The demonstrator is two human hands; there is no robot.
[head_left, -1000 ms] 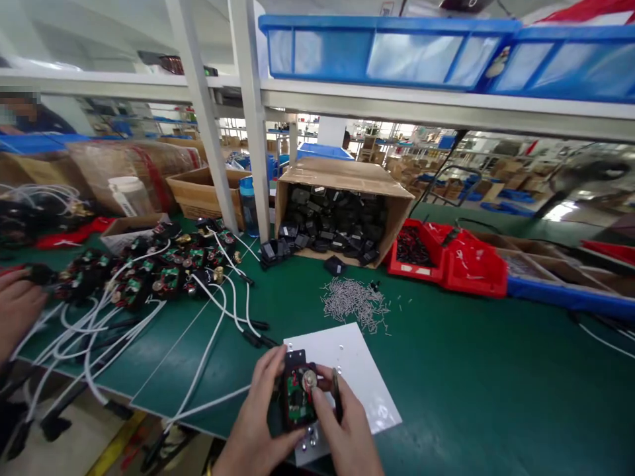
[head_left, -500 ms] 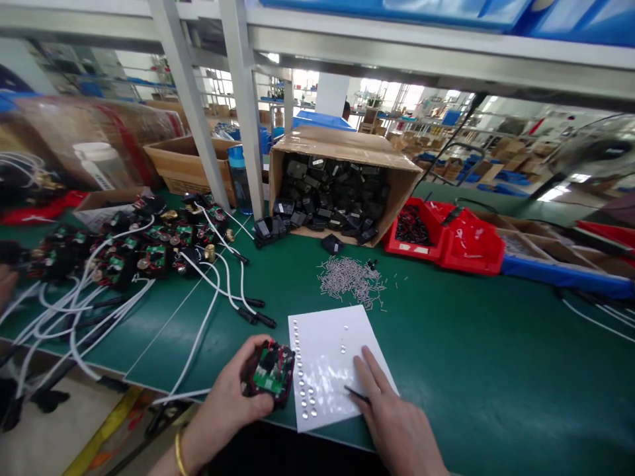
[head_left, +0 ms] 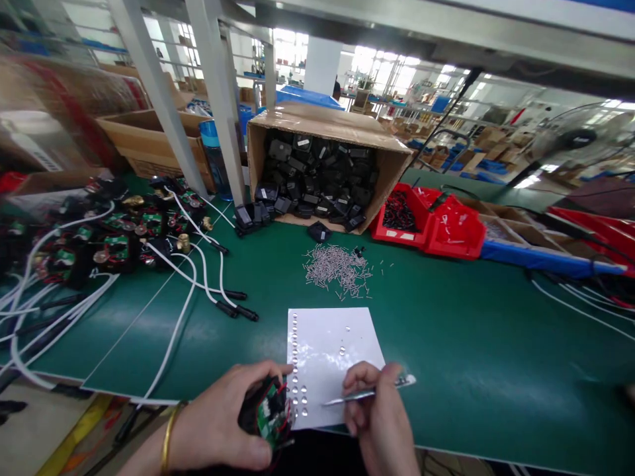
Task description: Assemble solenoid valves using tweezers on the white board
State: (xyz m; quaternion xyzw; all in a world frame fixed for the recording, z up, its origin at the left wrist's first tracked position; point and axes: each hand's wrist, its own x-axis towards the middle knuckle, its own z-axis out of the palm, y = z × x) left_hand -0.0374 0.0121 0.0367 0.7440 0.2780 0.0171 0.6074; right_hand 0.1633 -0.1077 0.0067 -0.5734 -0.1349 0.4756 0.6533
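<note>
My left hand [head_left: 223, 416] grips a black housing with a green circuit board [head_left: 270, 416] and red wires inside, tilted at the front edge of the bench. Beside it lies a white sheet [head_left: 327, 363] with small clear round dots [head_left: 304, 400], mostly in columns along its left side. Over the sheet's lower right, my right hand [head_left: 377, 410] is closed around metal tweezers [head_left: 364, 395]. Their pointed end faces left, close to the sheet; I cannot tell whether it touches.
A pile of small metal pins [head_left: 337, 268] lies behind the sheet. Farther back stands a carton [head_left: 322, 114] of black housings, with red bins [head_left: 451, 228] to its right. Wired assemblies with white cables [head_left: 181, 324] crowd the left. A shelf post [head_left: 213, 99] rises behind them.
My right hand has lifted off the sheet and turned, now holding the tweezers pointing left. The left hand has tilted the housing and shifted it down. The view has shifted too.
</note>
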